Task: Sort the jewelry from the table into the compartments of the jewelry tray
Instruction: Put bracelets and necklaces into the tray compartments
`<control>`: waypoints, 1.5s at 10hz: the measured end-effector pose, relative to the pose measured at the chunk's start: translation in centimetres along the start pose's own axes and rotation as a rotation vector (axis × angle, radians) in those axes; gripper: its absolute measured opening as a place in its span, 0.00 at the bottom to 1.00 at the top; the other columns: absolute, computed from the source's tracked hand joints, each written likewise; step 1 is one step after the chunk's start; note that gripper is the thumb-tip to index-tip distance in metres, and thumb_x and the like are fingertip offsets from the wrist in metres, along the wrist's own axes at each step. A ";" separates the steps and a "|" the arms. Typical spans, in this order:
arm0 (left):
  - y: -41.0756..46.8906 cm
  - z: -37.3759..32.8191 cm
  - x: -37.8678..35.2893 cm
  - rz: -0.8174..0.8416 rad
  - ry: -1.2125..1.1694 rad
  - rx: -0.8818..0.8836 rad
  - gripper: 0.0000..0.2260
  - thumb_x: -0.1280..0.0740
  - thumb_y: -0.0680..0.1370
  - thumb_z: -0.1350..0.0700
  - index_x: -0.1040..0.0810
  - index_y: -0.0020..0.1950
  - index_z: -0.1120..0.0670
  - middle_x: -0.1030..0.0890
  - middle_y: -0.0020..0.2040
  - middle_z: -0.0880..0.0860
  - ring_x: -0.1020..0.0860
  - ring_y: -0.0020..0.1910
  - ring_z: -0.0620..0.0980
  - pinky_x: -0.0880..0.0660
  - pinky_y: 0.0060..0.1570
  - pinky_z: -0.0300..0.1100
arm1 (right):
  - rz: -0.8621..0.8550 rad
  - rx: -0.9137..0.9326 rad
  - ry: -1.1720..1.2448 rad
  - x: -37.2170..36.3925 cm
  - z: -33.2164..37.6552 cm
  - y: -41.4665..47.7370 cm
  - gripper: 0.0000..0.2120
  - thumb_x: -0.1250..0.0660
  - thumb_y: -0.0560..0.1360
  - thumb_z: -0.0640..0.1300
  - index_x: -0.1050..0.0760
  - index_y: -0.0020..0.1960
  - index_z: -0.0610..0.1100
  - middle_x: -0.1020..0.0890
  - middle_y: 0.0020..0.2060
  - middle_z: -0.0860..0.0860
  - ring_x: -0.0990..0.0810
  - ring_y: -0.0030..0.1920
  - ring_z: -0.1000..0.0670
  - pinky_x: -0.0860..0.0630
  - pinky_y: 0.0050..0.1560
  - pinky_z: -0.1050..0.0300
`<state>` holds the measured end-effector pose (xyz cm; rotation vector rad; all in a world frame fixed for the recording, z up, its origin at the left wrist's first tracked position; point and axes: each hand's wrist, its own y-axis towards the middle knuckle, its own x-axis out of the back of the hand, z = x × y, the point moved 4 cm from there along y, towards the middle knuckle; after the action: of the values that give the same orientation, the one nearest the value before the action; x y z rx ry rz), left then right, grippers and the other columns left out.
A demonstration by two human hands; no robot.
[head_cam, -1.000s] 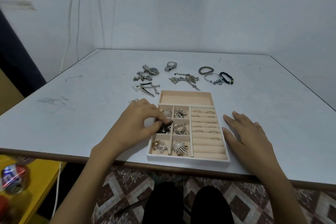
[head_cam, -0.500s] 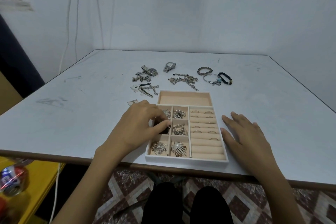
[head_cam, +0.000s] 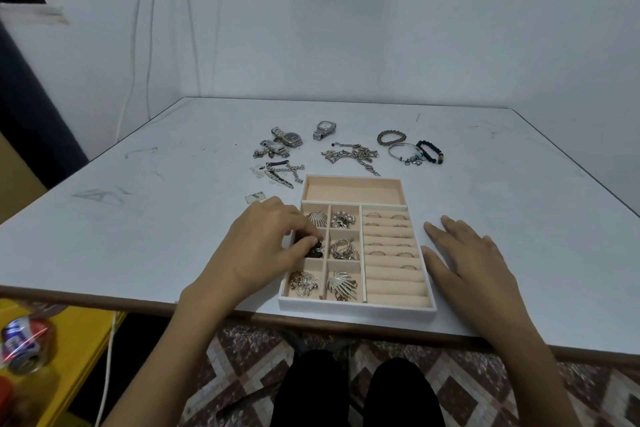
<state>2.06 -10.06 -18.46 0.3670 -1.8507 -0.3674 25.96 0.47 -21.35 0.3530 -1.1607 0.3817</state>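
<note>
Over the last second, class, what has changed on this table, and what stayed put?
The left hand, still pinching the dark piece, has eased it slightly lower into the middle-left compartment of the jewelry tray. Nothing was let go. The right hand stays flat on the table beside the tray; the watches and bracelets behind have not moved.

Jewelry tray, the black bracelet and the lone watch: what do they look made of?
Jewelry tray: white rigid shell, peach matte lining, probably velvet-like fabric. Black bracelet: dull dark round beads, maybe stone or wood. Lone watch: silvery metal case and link band, glinting, likely steel.
</note>
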 end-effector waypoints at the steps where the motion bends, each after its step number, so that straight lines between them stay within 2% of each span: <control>1: -0.1 -0.3 0.1 0.015 0.006 -0.065 0.08 0.34 0.75 0.46 0.16 0.47 0.44 0.19 0.39 0.41 0.30 0.39 0.42 0.34 0.40 0.36 | 0.005 -0.002 -0.001 0.0 0.0 0.0 0.24 0.51 0.81 0.56 0.44 0.77 0.54 0.46 0.78 0.54 0.51 0.77 0.54 0.57 0.77 0.52; 2: 0.1 -0.1 0.2 0.036 -0.003 -0.072 0.13 0.39 0.73 0.42 0.16 0.47 0.43 0.19 0.38 0.40 0.29 0.39 0.40 0.33 0.42 0.40 | 0.006 -0.003 -0.003 0.1 0.0 -0.1 0.24 0.51 0.81 0.56 0.44 0.77 0.54 0.46 0.78 0.54 0.51 0.77 0.54 0.57 0.77 0.51; 3: 0.3 0.2 0.1 0.010 -0.037 -0.034 0.13 0.38 0.71 0.41 0.17 0.45 0.43 0.19 0.36 0.40 0.28 0.40 0.39 0.34 0.44 0.40 | 0.008 -0.002 -0.007 0.1 0.0 0.0 0.24 0.51 0.81 0.56 0.45 0.77 0.54 0.46 0.78 0.54 0.51 0.77 0.54 0.57 0.77 0.51; 5: 0.2 0.0 0.0 -0.030 -0.007 -0.127 0.13 0.38 0.75 0.41 0.17 0.43 0.46 0.20 0.39 0.41 0.28 0.39 0.42 0.30 0.42 0.45 | 0.008 -0.001 -0.008 0.1 0.1 -0.1 0.24 0.51 0.81 0.56 0.45 0.77 0.54 0.46 0.78 0.54 0.52 0.77 0.54 0.57 0.77 0.52; 7: 0.4 0.4 -0.3 -0.047 -0.113 -0.084 0.15 0.39 0.76 0.40 0.17 0.46 0.46 0.22 0.40 0.40 0.27 0.40 0.42 0.28 0.44 0.46 | 0.006 -0.002 0.002 0.1 0.1 -0.1 0.24 0.51 0.81 0.56 0.45 0.77 0.54 0.46 0.78 0.54 0.52 0.77 0.54 0.57 0.76 0.52; 8: 0.7 0.8 -0.4 -0.088 -0.211 -0.054 0.12 0.37 0.76 0.42 0.17 0.46 0.46 0.21 0.40 0.40 0.25 0.41 0.44 0.27 0.43 0.47 | 0.010 -0.003 -0.005 0.1 0.1 -0.1 0.24 0.51 0.81 0.56 0.45 0.77 0.54 0.47 0.78 0.54 0.52 0.77 0.54 0.58 0.76 0.52; 9: 1.2 1.8 -0.1 -0.194 -0.259 0.064 0.11 0.37 0.76 0.41 0.18 0.42 0.44 0.21 0.38 0.38 0.25 0.40 0.43 0.27 0.41 0.46 | 0.012 -0.002 -0.013 0.1 0.1 0.0 0.25 0.51 0.81 0.56 0.45 0.77 0.54 0.47 0.78 0.54 0.52 0.77 0.54 0.57 0.77 0.52; 10: 2.4 4.7 0.2 -0.284 -0.206 0.294 0.08 0.37 0.74 0.44 0.19 0.41 0.43 0.22 0.37 0.36 0.25 0.38 0.41 0.30 0.40 0.42 | 0.017 -0.003 -0.019 0.1 0.2 0.0 0.24 0.52 0.81 0.56 0.46 0.77 0.54 0.47 0.78 0.54 0.52 0.77 0.54 0.58 0.76 0.52; 11: 4.2 8.5 0.3 -0.271 -0.121 0.508 0.08 0.37 0.73 0.47 0.20 0.46 0.43 0.22 0.38 0.39 0.23 0.41 0.45 0.32 0.43 0.42 | 0.015 0.000 -0.006 0.2 0.2 -0.1 0.24 0.51 0.82 0.56 0.45 0.77 0.54 0.47 0.78 0.54 0.52 0.77 0.54 0.58 0.76 0.52; 12: 6.4 11.2 0.2 -0.231 -0.037 0.565 0.07 0.36 0.77 0.51 0.20 0.53 0.45 0.21 0.47 0.41 0.24 0.46 0.47 0.34 0.45 0.43 | 0.015 -0.002 -0.008 0.2 0.2 -0.1 0.24 0.51 0.82 0.56 0.45 0.77 0.54 0.47 0.78 0.54 0.52 0.77 0.54 0.58 0.76 0.52; 13: 8.3 12.3 -0.5 -0.169 0.021 0.541 0.11 0.38 0.79 0.49 0.21 0.58 0.47 0.21 0.56 0.47 0.24 0.54 0.51 0.32 0.47 0.46 | 0.018 -0.005 -0.014 0.2 0.2 0.0 0.24 0.51 0.82 0.56 0.46 0.77 0.54 0.47 0.78 0.54 0.52 0.77 0.54 0.58 0.76 0.52; 14: 9.5 12.7 -1.6 -0.077 0.138 0.542 0.11 0.39 0.80 0.49 0.20 0.58 0.47 0.22 0.56 0.51 0.27 0.60 0.55 0.32 0.48 0.47 | 0.026 -0.008 -0.018 0.2 0.2 0.1 0.24 0.51 0.82 0.56 0.46 0.77 0.54 0.48 0.78 0.54 0.53 0.77 0.54 0.58 0.77 0.52; 15: 10.0 12.6 -2.0 -0.087 0.201 0.565 0.10 0.37 0.79 0.50 0.19 0.55 0.48 0.21 0.55 0.52 0.27 0.59 0.56 0.32 0.46 0.47 | 0.029 -0.010 -0.021 0.2 0.1 0.2 0.24 0.51 0.82 0.56 0.46 0.77 0.54 0.48 0.78 0.54 0.53 0.77 0.54 0.57 0.77 0.52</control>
<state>-10.01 0.64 -19.57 0.8390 -1.7183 0.1422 25.82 0.58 -21.14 0.3327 -1.1887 0.3986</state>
